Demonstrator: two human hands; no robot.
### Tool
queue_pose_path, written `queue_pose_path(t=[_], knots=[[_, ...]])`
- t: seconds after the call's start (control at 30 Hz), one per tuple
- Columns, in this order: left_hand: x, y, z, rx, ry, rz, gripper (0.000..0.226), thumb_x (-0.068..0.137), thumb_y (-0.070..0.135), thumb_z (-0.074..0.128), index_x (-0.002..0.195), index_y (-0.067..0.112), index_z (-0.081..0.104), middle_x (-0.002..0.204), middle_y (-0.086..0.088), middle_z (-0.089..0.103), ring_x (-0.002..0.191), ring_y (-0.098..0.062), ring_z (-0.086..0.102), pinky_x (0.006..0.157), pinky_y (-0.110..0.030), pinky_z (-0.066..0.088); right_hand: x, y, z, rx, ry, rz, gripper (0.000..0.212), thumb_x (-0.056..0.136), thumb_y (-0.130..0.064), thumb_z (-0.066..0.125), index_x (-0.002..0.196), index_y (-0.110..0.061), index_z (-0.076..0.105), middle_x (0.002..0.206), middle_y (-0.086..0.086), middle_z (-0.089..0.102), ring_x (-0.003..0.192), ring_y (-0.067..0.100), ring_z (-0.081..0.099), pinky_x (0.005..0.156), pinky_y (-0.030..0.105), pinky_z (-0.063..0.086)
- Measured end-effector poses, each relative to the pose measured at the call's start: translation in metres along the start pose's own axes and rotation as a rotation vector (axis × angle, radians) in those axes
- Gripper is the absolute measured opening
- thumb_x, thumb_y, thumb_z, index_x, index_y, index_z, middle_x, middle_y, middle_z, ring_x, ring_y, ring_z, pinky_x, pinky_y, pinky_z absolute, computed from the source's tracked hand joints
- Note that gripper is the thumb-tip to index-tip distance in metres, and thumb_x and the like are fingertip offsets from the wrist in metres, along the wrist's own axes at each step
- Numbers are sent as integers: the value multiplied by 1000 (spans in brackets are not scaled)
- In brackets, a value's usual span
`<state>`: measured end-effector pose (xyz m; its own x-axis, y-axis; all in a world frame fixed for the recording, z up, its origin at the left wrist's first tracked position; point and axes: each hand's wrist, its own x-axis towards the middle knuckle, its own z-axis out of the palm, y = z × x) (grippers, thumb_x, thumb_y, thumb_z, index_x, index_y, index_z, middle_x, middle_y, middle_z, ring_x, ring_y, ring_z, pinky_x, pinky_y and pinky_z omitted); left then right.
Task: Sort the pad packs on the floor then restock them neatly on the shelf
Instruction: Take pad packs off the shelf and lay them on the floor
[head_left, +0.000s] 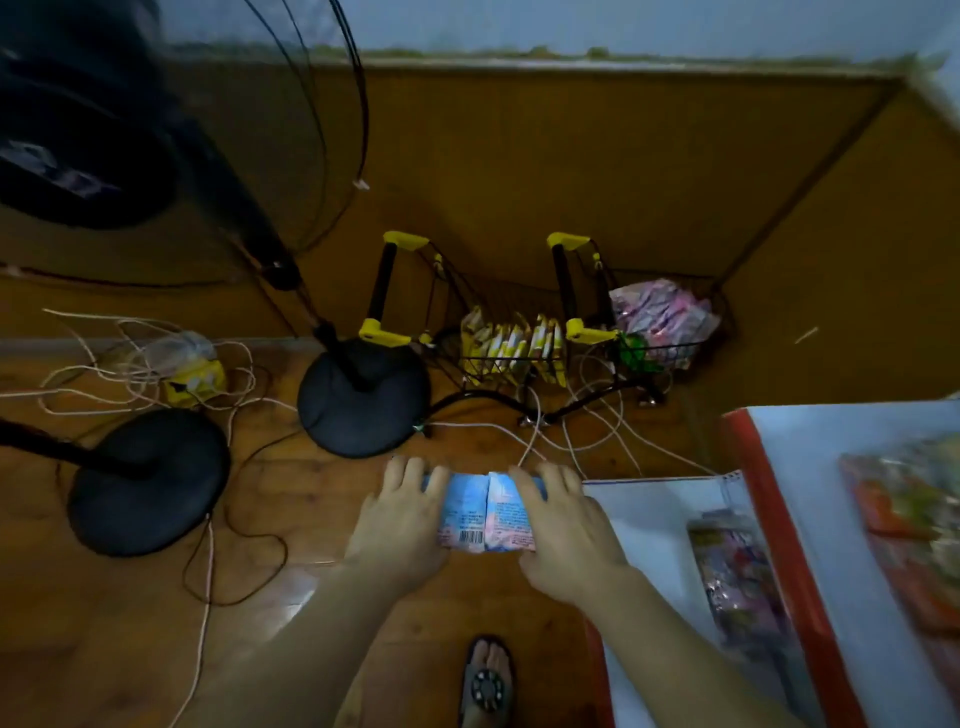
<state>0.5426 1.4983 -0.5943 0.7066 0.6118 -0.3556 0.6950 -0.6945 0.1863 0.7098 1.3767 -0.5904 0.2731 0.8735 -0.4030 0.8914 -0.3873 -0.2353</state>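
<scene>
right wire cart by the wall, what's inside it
The small black wire cart with yellow handles holds a heap of pink-and-white plastic packs, with something green at its near corner. Whatever lies beneath the heap is covered.

A small shop, dimly lit. Two miniature wire carts (519, 332) with yellow handles stand far against a brown wall, stocked with rows of yellow packets (511, 345) and pink packets (660, 317). At right, white shelves (810, 499) edged in red hold wrapped goods. Fan stands (363, 400) and cables (597, 431) crowd the wooden floor.
</scene>
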Motion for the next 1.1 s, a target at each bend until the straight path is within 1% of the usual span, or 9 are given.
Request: queue_pose_path(t=[0.13, 0.37, 0.5, 0.6, 0.73, 0.8, 0.9, 1.0, 1.1], knots=[[72, -21, 85, 46, -82, -22, 76, 86, 47, 65, 145, 30, 21, 146, 1, 26, 139, -26, 18, 102, -44, 43, 75, 36, 73, -21, -91, 15, 93, 82, -34, 73, 152, -30, 12, 148, 3, 24, 140, 26, 24, 111, 43, 34], [173, -75, 256, -3, -112, -33, 78, 85, 39, 65, 143, 28, 14, 142, -1, 24, 134, -23, 18, 93, -34, 52, 189, 81, 230, -51, -141, 43, 90, 81, -30, 70, 152, -29, 15, 147, 4, 26, 140, 27, 24, 111, 45, 31], [223, -107, 348, -34, -136, -11, 80, 85, 39, 67, 146, 26, 17, 143, -4, 25, 136, -24, 18, 96, -34, 51, 246, 107, 321, -90, -111, 74, 80, 80, -31, 65, 150, -27, 25, 143, 5, 35, 135, 29, 33, 104, 46, 33], [248, -121, 398, -48, -153, -14, 80, 85, 43, 68, 146, 23, 21, 144, -5, 26, 137, -24, 20, 96, -32, 50, 273, 124, 373, -97, -84, 127, 80, 75, -29, 71, 146, -26, 34, 139, 4, 41, 131, 29, 39, 101, 46, 38], [276, -130, 463, -20, -177, -13, 85, 83, 47, 71, 146, 23, 19, 146, -6, 23, 138, -24, 23, 97, -33, 51, 305, 139, 439, -133, -88, 100, 86, 55, -21, 81, 134, -24, 46, 124, 6, 51, 118, 32, 51, 85, 45, 46], [285, -131, 486, -10, -184, -18, 82, 85, 45, 69, 145, 24, 18, 149, -7, 21, 141, -26, 20, 100, -35, 50, 315, 142, 461, -140, -86, 94, 86, 52, -19, 80, 132, -22, 48, 120, 7, 52, 114, 33, 52, 81, 44, 46], [292, -133, 502, 27, -205, -28, 87, 87, 45, 67, 150, 23, 11, 157, -10, 12, 148, -30, 7, 105, -39, 47, 321, 145, 474, -149, -98, 79, 84, 65, -20, 75, 141, -21, 40, 131, 9, 47, 127, 35, 45, 90, 47, 44], [288, -136, 494, 53, -243, -43, 103, 83, 60, 65, 155, 25, 0, 162, -8, -1, 151, -32, -2, 109, -48, 42, 316, 149, 461, -139, -136, 59, 91, 77, -35, 69, 154, -22, 23, 150, 9, 32, 142, 34, 29, 105, 50, 35], [273, -132, 455, 65, -223, -54, 106, 80, 71, 61, 155, 25, 1, 162, -8, 2, 150, -31, 2, 113, -53, 34, 300, 144, 422, -121, -130, 60, 90, 83, -50, 62, 156, -23, 17, 156, 8, 25, 146, 31, 21, 112, 50, 29]])
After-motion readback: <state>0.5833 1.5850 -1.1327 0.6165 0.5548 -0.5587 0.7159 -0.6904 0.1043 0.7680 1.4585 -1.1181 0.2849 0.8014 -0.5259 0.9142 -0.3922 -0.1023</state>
